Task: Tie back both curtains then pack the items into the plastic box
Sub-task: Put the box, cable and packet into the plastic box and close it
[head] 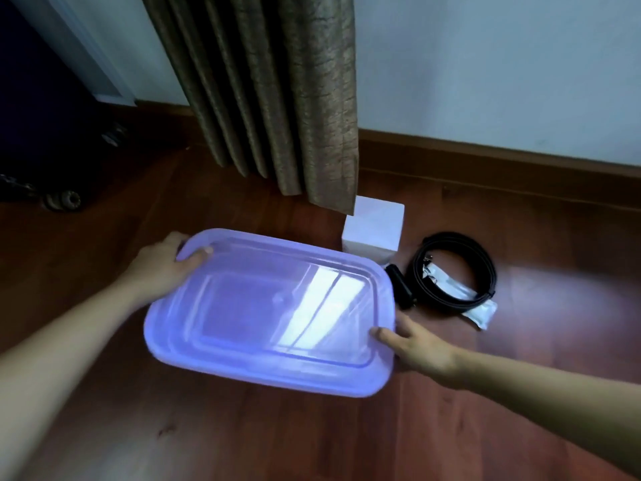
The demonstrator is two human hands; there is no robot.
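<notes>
A translucent purple plastic box (263,373) with its lid on sits on the wooden floor at the centre. My left hand (163,263) grips its far left corner, thumb on the lid. My right hand (416,345) holds its near right corner. A brown curtain (277,92) hangs straight down to the floor behind the box. Right of the box lie a white cube-shaped box (374,230), a coiled black cable (454,269), a small black item (400,288) and a white sachet (480,314) under the coil.
A pale wall with a brown skirting board (503,168) runs along the back. A dark piece of furniture with a castor wheel (64,199) stands at the far left. Bare wooden floor (312,439) lies in front of the box.
</notes>
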